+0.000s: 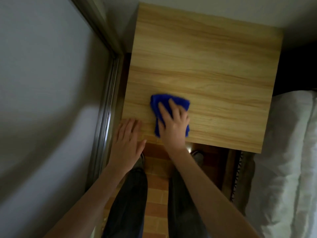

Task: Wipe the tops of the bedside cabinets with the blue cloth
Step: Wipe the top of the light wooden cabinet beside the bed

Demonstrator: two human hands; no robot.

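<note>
A light wooden bedside cabinet (pixel 205 57) fills the upper middle of the head view, seen from above. A folded blue cloth (pixel 162 102) lies on its top near the front left corner. My right hand (pixel 173 124) lies flat on the cloth with fingers spread, pressing it onto the wood. My left hand (pixel 127 140) rests with straight fingers on the cabinet's front left edge, holding nothing. Motion blur softens both hands and the cloth.
A mirrored sliding door with a metal frame (pixel 104 107) stands close on the left. A white duvet on the bed (pixel 288 160) lies to the right. A pale wall (pixel 123 12) runs behind the cabinet. My legs stand on orange floor tiles (pixel 157 182) below.
</note>
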